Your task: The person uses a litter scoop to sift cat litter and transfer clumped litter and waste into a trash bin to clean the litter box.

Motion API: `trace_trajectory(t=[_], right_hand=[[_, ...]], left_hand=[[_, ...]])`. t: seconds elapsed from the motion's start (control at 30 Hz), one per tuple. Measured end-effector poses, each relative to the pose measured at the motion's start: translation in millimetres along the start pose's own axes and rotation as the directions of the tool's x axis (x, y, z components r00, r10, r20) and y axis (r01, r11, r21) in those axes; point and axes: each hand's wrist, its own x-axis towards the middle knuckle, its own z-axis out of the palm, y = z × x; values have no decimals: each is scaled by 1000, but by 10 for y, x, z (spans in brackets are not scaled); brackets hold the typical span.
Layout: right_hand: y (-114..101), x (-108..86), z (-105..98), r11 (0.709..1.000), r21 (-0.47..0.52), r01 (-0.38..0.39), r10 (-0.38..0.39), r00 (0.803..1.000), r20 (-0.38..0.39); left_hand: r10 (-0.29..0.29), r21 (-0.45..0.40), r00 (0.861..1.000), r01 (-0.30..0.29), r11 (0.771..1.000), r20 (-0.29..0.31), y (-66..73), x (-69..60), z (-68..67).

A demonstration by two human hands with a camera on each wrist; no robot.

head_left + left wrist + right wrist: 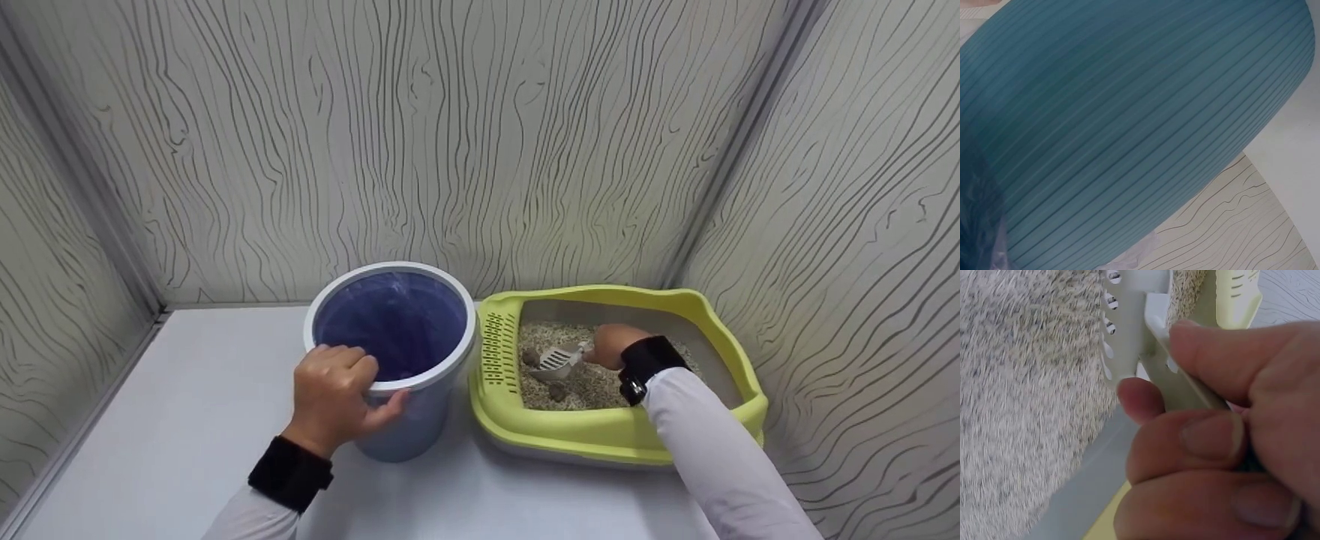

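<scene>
My right hand [613, 345] grips the handle of a pale grey slotted litter scoop [556, 361], whose head lies at the surface of the litter [592, 390]. In the right wrist view the thumb and curled fingers wrap the scoop handle [1185, 382]. Brown clumps [556, 391] sit close to the scoop in the yellow-rimmed litter box [585, 431]. My left hand [334, 394] holds the near-left rim of a blue trash bin [409, 427], fingers over the edge and thumb outside. Only the bin's ribbed side [1145, 124] fills most of the left wrist view; the left fingers are hidden there.
A plastic liner [397, 300] lines the bin, which stands just left of the litter box. Both are on a white table [217, 405]. Wood-grain panels [420, 135] enclose the back and sides, the right one close to the box.
</scene>
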Motion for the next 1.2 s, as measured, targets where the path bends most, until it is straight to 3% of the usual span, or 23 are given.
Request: trace_trajectory(t=[0.57,0.87,1.2], right_hand=[[-302,238,191,996,-87,17,-7,994,107],[-101,143,172,998,21,59,-60,997,44],[112,-98,-72,998,56,12,-12,1000,-14]], left_hand=[[9,0,1000,-9,1000,-15,6,11,17],[16,1,1000,-16,1000,-18,1,9,28],[14,5,1000,-14,1000,-9,-13,3,-3]])
